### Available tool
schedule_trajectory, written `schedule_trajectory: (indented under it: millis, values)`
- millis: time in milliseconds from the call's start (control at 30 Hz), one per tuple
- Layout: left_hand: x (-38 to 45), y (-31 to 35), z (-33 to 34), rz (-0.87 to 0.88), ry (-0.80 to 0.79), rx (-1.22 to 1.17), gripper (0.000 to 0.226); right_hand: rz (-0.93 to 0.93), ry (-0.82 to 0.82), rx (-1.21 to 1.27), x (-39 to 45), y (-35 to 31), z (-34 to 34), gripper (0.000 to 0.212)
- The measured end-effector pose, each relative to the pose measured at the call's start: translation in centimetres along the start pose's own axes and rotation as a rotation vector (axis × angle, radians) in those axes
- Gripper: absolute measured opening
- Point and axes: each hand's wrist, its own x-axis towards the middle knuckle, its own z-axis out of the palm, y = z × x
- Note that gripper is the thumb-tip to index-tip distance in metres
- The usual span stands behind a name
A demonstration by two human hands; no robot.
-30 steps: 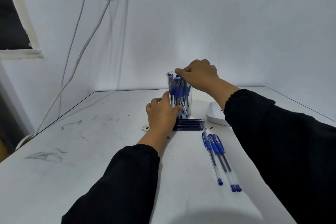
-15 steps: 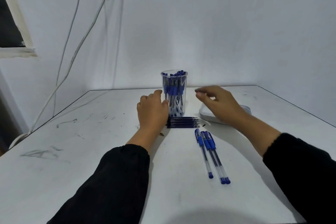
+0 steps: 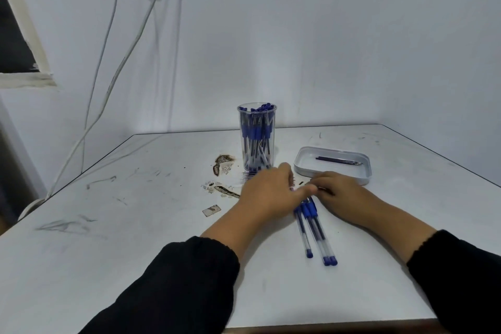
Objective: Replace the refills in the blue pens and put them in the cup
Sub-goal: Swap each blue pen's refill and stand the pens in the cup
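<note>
Nearest, three blue pens (image 3: 314, 228) are lying side by side on the white table (image 3: 135, 238), caps pointing toward the viewer. Just beyond, the left hand (image 3: 267, 198) and right hand (image 3: 339, 195) are meeting palm-down over the pens' far ends, fingertips touching; whether either is gripping a pen cannot be told. Both arms are wearing black sleeves (image 3: 187, 279). Behind the left hand, a bundle of dark refills (image 3: 248, 177) is partly showing. Farther back, a clear cup (image 3: 257, 137) is standing upright, holding many blue pens. To its right, a shallow white tray (image 3: 332, 164) is holding a few refills.
</note>
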Motion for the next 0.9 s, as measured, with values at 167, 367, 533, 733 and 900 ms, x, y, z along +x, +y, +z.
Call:
schedule_trajectory:
  millis: [167,367,533,733,900]
  values:
    - [-0.6,1.1,1.7,0.030,-0.106,0.061,0.057,0.008,-0.015,-0.004,0.1,0.1,-0.1,0.028]
    - [-0.2,0.4,0.2,-0.035,-0.262,-0.102,0.053,0.015,-0.010,-0.015,0.1,0.1,0.0,0.030]
    - [0.0,0.0,-0.5,-0.039,-0.310,-0.151,0.051,0.024,-0.010,-0.012,0.1,0.0,-0.1,0.031]
    - [0.1,-0.6,-0.9,-0.045,-0.293,-0.195,0.042,0.002,0.004,-0.018,0.1,0.2,0.0,0.029]
    - [0.1,-1.0,-1.4,-0.070,-0.294,-0.188,0.037,0.003,0.008,-0.012,0.1,0.2,0.0,0.028]
